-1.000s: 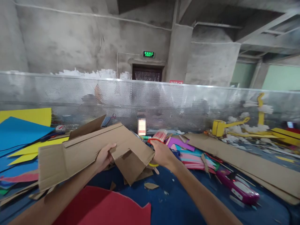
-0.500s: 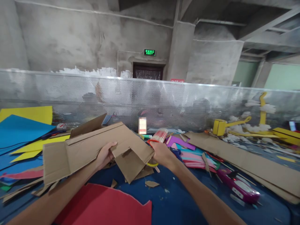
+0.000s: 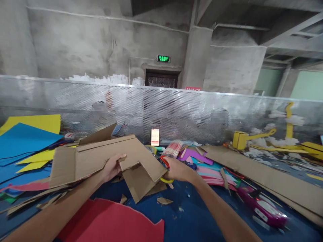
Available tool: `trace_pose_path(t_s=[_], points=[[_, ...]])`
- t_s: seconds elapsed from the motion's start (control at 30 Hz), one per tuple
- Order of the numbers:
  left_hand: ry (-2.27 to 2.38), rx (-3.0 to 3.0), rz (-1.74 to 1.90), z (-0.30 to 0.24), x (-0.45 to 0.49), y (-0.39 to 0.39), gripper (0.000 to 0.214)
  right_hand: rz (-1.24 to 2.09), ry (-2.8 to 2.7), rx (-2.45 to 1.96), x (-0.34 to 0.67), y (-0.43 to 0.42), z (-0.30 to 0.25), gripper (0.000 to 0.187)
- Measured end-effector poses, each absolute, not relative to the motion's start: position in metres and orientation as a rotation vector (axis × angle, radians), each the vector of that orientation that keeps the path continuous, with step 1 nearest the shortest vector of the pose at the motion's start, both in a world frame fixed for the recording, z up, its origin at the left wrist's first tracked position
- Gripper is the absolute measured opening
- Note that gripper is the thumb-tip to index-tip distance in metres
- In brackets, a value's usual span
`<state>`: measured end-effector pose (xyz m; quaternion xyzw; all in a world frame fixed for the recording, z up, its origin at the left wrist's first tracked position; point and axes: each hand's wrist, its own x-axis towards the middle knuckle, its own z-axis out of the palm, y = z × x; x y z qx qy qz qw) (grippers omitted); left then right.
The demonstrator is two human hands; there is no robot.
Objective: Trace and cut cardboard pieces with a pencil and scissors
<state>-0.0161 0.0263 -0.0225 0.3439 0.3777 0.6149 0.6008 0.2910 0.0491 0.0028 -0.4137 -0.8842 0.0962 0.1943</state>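
My left hand (image 3: 114,167) grips a bent piece of brown cardboard (image 3: 101,158) by its lower edge, thumb on top. The cardboard has a fold near its left end and a notch cut in its front edge. My right hand (image 3: 178,169) is closed around the red handle of a pair of scissors (image 3: 165,161) at the cardboard's right end. The blades are mostly hidden by the cardboard and hand. A yellow curved edge (image 3: 166,180) shows just below that hand; I cannot tell what it belongs to. Another cardboard flap (image 3: 138,183) hangs beneath the held piece.
Red sheet (image 3: 121,222) lies in front; blue (image 3: 27,139) and yellow (image 3: 47,121) sheets at left. A purple tool (image 3: 262,206), long cardboard (image 3: 252,171), coloured sheets (image 3: 208,171) and wrapped sticks (image 3: 173,148) lie right. A perforated metal screen (image 3: 191,111) stands behind.
The view has shifted slightly, so the scene sits a little lower and farther right. The right hand has tilted, showing more of the red scissor handle. The left hand keeps its hold.
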Motion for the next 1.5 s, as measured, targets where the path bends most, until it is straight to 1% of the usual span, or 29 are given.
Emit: trace_pose_path(t_s=[0.1, 0.23, 0.33, 0.47, 0.63, 0.77, 0.93, 1.03, 1.1, 1.2, 1.3, 1.4, 1.43, 1.5], points=[[0.849, 0.799, 1.419, -0.020, -0.018, 0.027, 0.016, 0.279, -2.474, -1.165, 0.295, 0.052, 0.006, 0.052], [0.835, 0.791, 1.451, -0.018, -0.014, 0.026, 0.017, 0.059, -2.373, -1.235, 0.289, 0.050, 0.009, 0.051], [0.846, 0.781, 1.480, -0.015, -0.008, 0.022, 0.018, -0.051, -2.326, -1.305, 0.283, 0.045, 0.010, 0.057], [0.860, 0.778, 1.480, -0.012, -0.003, 0.016, 0.017, -0.115, -2.341, -1.347, 0.283, 0.040, 0.009, 0.064], [0.788, 0.783, 1.481, -0.013, 0.000, 0.015, 0.017, -0.121, -2.374, -1.271, 0.288, 0.045, 0.006, 0.065], [0.794, 0.783, 1.488, -0.013, 0.001, 0.015, 0.016, -0.032, -2.353, -1.188, 0.287, 0.045, 0.007, 0.058], [0.818, 0.809, 1.483, -0.009, 0.000, 0.012, 0.019, 0.179, -2.337, -0.984, 0.282, 0.038, 0.016, 0.039], [0.826, 0.814, 1.487, -0.008, -0.001, 0.012, 0.018, 0.279, -2.350, -0.964, 0.282, 0.038, 0.018, 0.037], [0.839, 0.807, 1.479, -0.008, -0.001, 0.012, 0.018, 0.253, -2.359, -0.994, 0.283, 0.039, 0.019, 0.035], [0.836, 0.810, 1.439, -0.007, 0.000, 0.011, 0.018, 0.089, -2.357, -1.012, 0.286, 0.042, 0.020, 0.031], [0.814, 0.802, 1.419, -0.007, 0.001, 0.010, 0.018, -0.008, -2.388, -0.981, 0.291, 0.045, 0.022, 0.040], [0.789, 0.766, 1.428, -0.009, 0.003, 0.010, 0.019, 0.020, -2.464, -0.936, 0.297, 0.047, 0.024, 0.054], [0.779, 0.758, 1.430, -0.009, 0.004, 0.010, 0.019, 0.026, -2.475, -0.930, 0.299, 0.048, 0.024, 0.056], [0.766, 0.755, 1.430, -0.011, 0.007, 0.009, 0.020, 0.009, -2.457, -0.944, 0.300, 0.049, 0.022, 0.054]])
